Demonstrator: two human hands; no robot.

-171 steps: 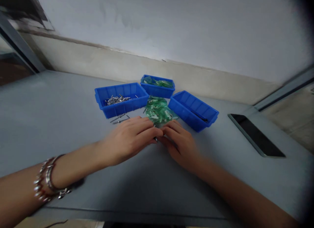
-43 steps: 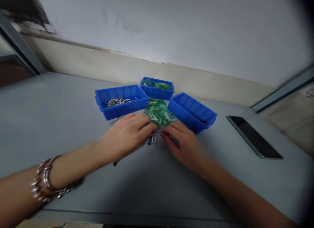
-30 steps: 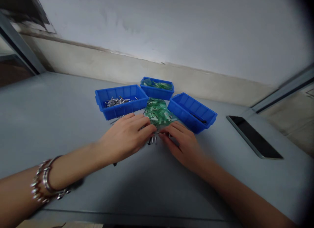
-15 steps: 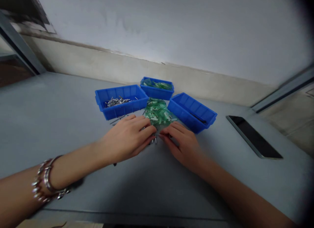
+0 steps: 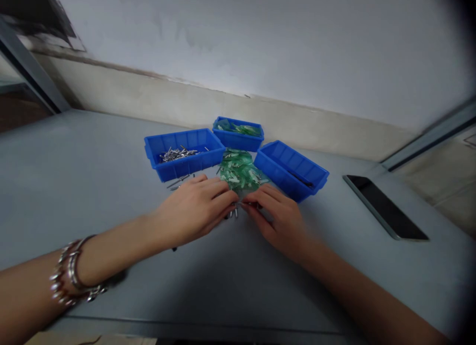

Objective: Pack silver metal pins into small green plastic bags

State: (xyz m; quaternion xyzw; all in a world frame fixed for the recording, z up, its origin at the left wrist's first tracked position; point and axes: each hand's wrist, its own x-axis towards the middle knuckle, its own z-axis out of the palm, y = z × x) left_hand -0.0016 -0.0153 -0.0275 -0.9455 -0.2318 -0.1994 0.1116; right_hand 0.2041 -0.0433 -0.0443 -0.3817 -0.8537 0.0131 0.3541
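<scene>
A thin metal pin (image 5: 239, 203) spans the small gap between my two hands. My left hand (image 5: 197, 206) is closed, its fingertips at the pin's left end. The other end is pinched between thumb and forefinger of my right hand (image 5: 278, 217). Just below the fingertips, a few short metal pins (image 5: 233, 214) lie on the table. Green plastic packets (image 5: 241, 171) with small pale pieces showing are heaped right behind the hands. More loose metal pins (image 5: 179, 181) lie beyond my left hand, partly covered by it.
A blue bin (image 5: 193, 162) of metal pins stands left, another blue bin (image 5: 240, 141) with green packets behind, and a third blue bin (image 5: 286, 179) holding a dark tool right. A phone (image 5: 385, 206) lies farther right on the grey table (image 5: 238, 285). The wall (image 5: 260, 47) closes off the back.
Almost nothing differs. My fingertips have shifted very slightly around the pin; bins, packets and phone stay in place.
</scene>
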